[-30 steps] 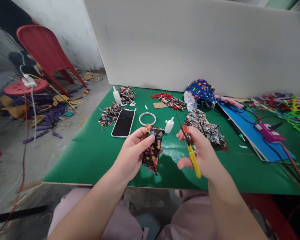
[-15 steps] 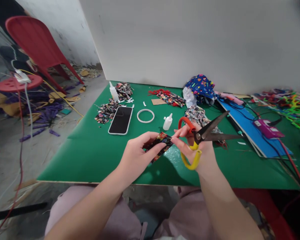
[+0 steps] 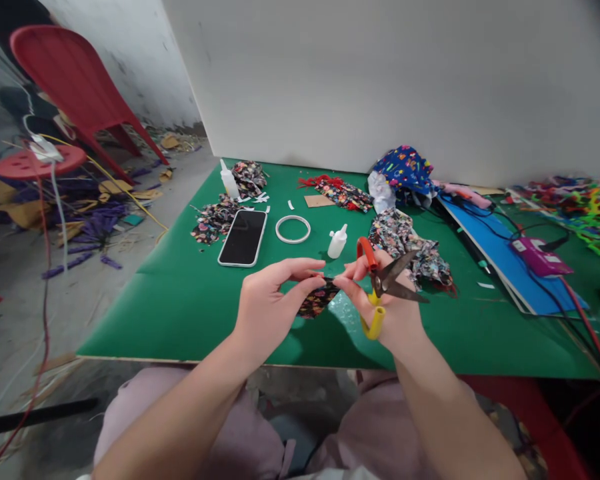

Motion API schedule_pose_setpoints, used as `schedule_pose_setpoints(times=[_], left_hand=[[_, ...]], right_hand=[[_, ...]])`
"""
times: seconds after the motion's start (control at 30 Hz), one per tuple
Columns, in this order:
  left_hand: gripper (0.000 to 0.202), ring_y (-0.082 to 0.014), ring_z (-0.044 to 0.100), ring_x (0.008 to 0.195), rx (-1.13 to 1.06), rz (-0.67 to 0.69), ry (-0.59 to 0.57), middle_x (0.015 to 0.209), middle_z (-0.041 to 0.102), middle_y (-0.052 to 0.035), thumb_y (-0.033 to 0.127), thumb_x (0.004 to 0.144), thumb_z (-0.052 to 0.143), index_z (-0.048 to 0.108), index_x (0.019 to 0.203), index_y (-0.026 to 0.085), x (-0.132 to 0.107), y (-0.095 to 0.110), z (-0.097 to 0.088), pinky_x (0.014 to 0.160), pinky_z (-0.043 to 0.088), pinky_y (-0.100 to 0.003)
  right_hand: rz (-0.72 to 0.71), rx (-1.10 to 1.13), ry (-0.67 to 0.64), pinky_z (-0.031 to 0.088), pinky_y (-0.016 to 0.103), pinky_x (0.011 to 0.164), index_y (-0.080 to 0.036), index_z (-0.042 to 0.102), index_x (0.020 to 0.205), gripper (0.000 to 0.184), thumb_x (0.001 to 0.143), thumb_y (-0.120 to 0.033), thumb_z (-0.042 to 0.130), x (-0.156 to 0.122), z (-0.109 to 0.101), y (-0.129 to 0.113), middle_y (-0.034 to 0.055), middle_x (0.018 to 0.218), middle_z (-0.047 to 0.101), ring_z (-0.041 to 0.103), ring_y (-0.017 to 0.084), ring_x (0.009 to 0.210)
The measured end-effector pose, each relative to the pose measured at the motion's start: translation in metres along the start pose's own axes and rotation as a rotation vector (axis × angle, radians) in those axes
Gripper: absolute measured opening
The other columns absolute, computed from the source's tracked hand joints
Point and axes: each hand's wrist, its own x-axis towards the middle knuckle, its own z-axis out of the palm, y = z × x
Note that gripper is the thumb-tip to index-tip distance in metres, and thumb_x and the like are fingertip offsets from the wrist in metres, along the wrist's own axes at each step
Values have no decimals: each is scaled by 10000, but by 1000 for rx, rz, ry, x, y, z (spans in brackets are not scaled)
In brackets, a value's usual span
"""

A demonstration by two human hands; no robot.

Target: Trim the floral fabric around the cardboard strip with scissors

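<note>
A small piece of dark floral fabric (image 3: 316,303) hangs between my hands above the table's front part. My left hand (image 3: 275,300) pinches its top edge between thumb and fingers. At the fabric's right end, my right hand (image 3: 380,293) pinches the edge with thumb and forefinger. Scissors (image 3: 391,281) with a red and a yellow handle loop hang on my right hand, blades parted and pointing right. Just beyond my hands stands a small white glue bottle (image 3: 337,242). Part of the fabric is hidden by my left fingers.
On the green table (image 3: 180,313) lie a phone (image 3: 243,238), a white ring (image 3: 293,229), floral fabric heaps (image 3: 410,247), a second bottle (image 3: 229,180) and a brown card (image 3: 319,201). A blue folder (image 3: 520,267) with cables and a purple box (image 3: 543,257) lies right. A white panel (image 3: 380,73) stands behind.
My hands have drawn the fabric's top edge together, and the piece now hangs lower, folded. The scissors have swung, their blades now pointing down to the right.
</note>
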Motion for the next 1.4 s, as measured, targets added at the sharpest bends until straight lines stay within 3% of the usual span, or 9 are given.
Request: schedule_pose_setpoints(times=[0.2, 0.53, 0.73, 0.87, 1.0, 1.07, 1.23, 1.33, 1.4], left_hand=[[77, -109, 641, 705, 206, 141, 34, 786, 717, 52, 246, 746, 657, 711, 798, 261, -1, -2, 0, 682, 490, -189], [145, -175, 658, 721, -5, -110, -173, 859, 718, -21, 329, 739, 643, 689, 789, 201, 9, -8, -4, 622, 518, -246], [153, -182, 641, 755, -43, -140, -191, 813, 695, -30, 337, 770, 602, 662, 799, 198, 9, -18, 1, 651, 503, -265], [325, -209, 551, 1093, -99, -34, -102, 1141, 623, -63, 292, 797, 586, 588, 1115, 226, 17, -21, -13, 897, 447, -309], [358, -205, 556, 1082, -4, 114, 5, 1182, 595, -59, 263, 798, 584, 567, 1155, 239, 31, -23, -33, 953, 424, -347], [396, -211, 549, 1091, 101, 249, 2, 1208, 577, -45, 246, 757, 631, 577, 1150, 264, 34, -21, -34, 969, 415, -356], [364, -238, 439, 1231, 127, 489, -237, 1287, 532, -34, 235, 755, 623, 610, 1114, 295, 20, -15, -12, 1037, 344, -381], [223, -235, 494, 1179, 95, 582, -231, 1105, 655, -34, 190, 777, 588, 678, 965, 270, 11, -17, -5, 1009, 376, -410], [129, -235, 575, 1063, 45, 535, -170, 957, 702, -38, 195, 762, 611, 700, 841, 244, 8, -19, -4, 944, 437, -397]], right_hand=[[4, -32, -159, 451, 247, 687, -219, 459, 790, 200, 696, -92, 583, 1, -5, 3, -15, 808, 590, 574, 126, 769], [-26, -270, -186, 377, 214, 573, -217, 438, 775, 261, 607, -27, 502, 0, -7, 11, -25, 718, 518, 478, 108, 645], [-34, -292, -162, 374, 231, 581, -217, 435, 746, 182, 653, -88, 526, 2, -4, 6, -22, 688, 519, 471, 112, 629], [87, 12, -9, 414, 253, 606, -217, 425, 691, 182, 680, -222, 607, 11, -9, 10, -29, 657, 512, 506, 115, 625], [323, 508, 172, 457, 267, 596, -224, 393, 697, 278, 640, -287, 658, 20, -18, 23, -48, 649, 467, 521, 107, 585], [446, 681, 86, 464, 268, 569, -228, 398, 734, 277, 650, -287, 656, 18, -16, 26, -45, 675, 474, 534, 109, 586], [611, 832, -145, 461, 260, 533, -222, 434, 737, 299, 620, -281, 702, 5, 2, 22, -60, 603, 462, 532, 112, 548], [608, 789, -174, 452, 254, 532, -214, 461, 725, 305, 606, -328, 717, 2, 11, 19, -52, 612, 475, 517, 109, 562], [522, 730, -215, 436, 256, 529, -210, 467, 705, 292, 663, -425, 660, 3, 11, 17, -41, 617, 472, 485, 101, 546]])
